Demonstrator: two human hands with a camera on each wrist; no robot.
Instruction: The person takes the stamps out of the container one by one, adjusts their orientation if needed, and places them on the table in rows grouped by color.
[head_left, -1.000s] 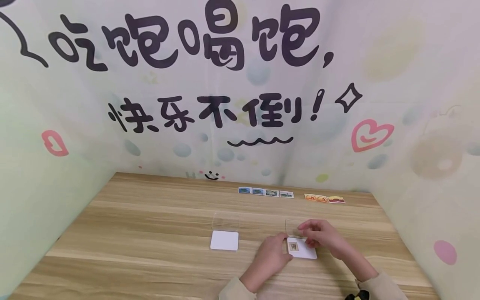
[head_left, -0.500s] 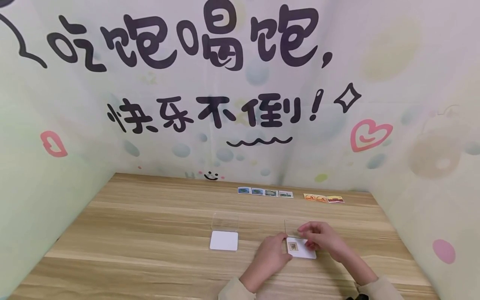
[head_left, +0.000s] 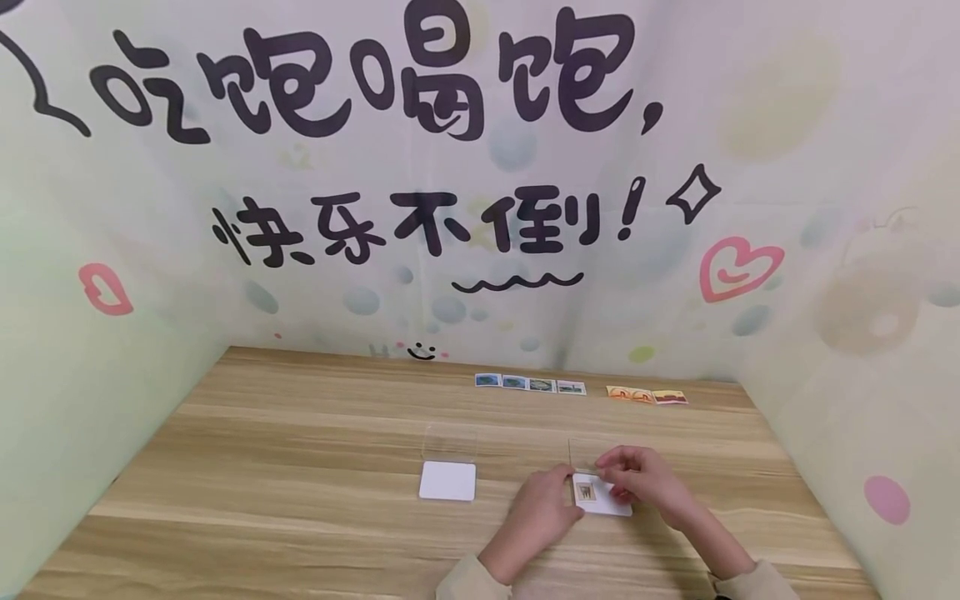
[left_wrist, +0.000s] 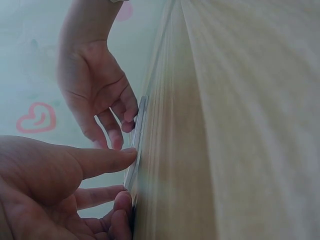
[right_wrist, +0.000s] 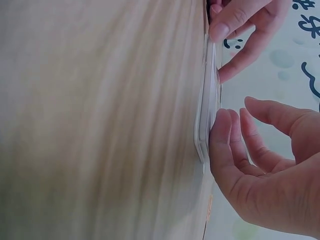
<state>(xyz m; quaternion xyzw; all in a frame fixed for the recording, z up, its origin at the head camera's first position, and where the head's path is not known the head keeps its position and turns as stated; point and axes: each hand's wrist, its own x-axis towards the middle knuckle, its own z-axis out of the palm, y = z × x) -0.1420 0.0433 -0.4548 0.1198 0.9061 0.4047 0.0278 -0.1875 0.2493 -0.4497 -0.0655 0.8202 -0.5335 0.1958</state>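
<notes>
A flat case lies unfolded on the table, with a white base (head_left: 609, 505) and a clear lid (head_left: 582, 452) laid back behind it. On the left part of the base sits a small brownish stamp (head_left: 586, 492). My left hand (head_left: 542, 510) grips the case's left end, its thumb and forefinger at the edge. My right hand (head_left: 651, 485) is over the right part, fingers loosely bent. In the right wrist view, the lower fingers (right_wrist: 221, 131) rest against the white base, while thumb and forefinger stand apart. Nothing shows between them.
Another white case base (head_left: 447, 482) with a clear lid (head_left: 450, 443) lies unfolded to the left. Several blue and green stamps (head_left: 528, 384) line up at the back. Orange and yellow stamps (head_left: 647, 396) lie to their right. A printed cloth (head_left: 420, 292) hangs behind the table.
My right hand has shifted slightly towards me over the case. The left hand keeps its place, and the stamp stays on the white base.
</notes>
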